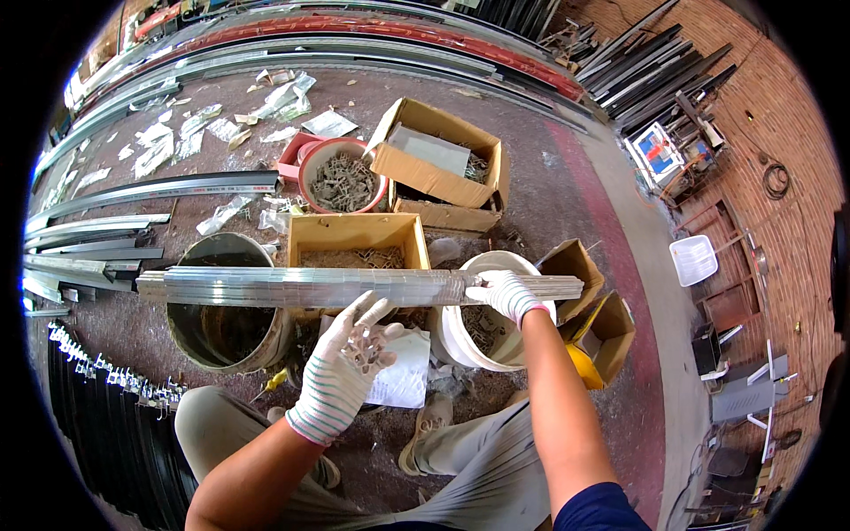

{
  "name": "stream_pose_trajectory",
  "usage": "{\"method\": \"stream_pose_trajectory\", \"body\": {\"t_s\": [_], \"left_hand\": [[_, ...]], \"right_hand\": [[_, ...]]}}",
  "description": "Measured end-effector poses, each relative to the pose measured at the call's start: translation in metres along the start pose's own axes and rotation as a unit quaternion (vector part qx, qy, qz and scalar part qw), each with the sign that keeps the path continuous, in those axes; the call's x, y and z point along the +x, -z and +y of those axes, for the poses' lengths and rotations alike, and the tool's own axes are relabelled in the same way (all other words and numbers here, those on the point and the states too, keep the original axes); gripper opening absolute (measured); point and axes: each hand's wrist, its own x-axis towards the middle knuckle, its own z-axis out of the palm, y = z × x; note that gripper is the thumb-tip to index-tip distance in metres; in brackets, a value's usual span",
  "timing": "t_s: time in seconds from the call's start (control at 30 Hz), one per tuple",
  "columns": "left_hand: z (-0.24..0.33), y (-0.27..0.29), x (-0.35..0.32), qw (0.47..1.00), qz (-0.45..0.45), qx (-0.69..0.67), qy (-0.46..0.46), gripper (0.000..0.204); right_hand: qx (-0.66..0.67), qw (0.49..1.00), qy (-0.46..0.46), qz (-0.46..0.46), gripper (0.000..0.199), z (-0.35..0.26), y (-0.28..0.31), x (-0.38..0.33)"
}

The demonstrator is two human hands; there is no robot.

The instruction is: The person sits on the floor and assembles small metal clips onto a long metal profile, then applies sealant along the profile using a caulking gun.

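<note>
A long bundle of silvery metal strips (pixel 354 286) lies level across the dark bucket (pixel 266 354), a wooden box (pixel 359 232) and the white bucket (pixel 450 341). My left hand (pixel 341 367), in a white glove with green stripes, is palm up just in front of the bundle. Several small metal clips (pixel 363 348) rest in its palm and curled fingers. My right hand (pixel 506 296), gloved too, lies on the bundle near its right end. Its fingertips are pinched together against the strips; what sits between them is too small to make out.
Small metal parts fill a red-rimmed bucket (pixel 343 183) beside an open cardboard box (pixel 443 155). More cardboard boxes (pixel 611 341) stand right of the white bucket. White paper (pixel 398 372) lies between my knees. Dark profiles (pixel 106 434) are stacked at left; long rails (pixel 354 57) run behind.
</note>
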Motion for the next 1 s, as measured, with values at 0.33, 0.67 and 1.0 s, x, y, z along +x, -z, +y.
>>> {"method": "stream_pose_trajectory", "body": {"t_s": [0.33,0.67,1.0], "left_hand": [[-0.001,-0.002,0.002,1.000,0.001,-0.020,0.012,0.065],[-0.003,0.002,0.003,1.000,-0.009,-0.021,0.018,0.063],[-0.002,0.001,0.002,1.000,-0.006,-0.001,0.022,0.065]], "right_hand": [[-0.058,0.998,0.002,0.011,0.030,0.012,-0.010,0.009],[-0.038,0.999,0.004,-0.029,0.045,-0.017,0.002,-0.004],[-0.096,0.995,-0.016,0.034,0.049,-0.017,-0.005,-0.003]]}}
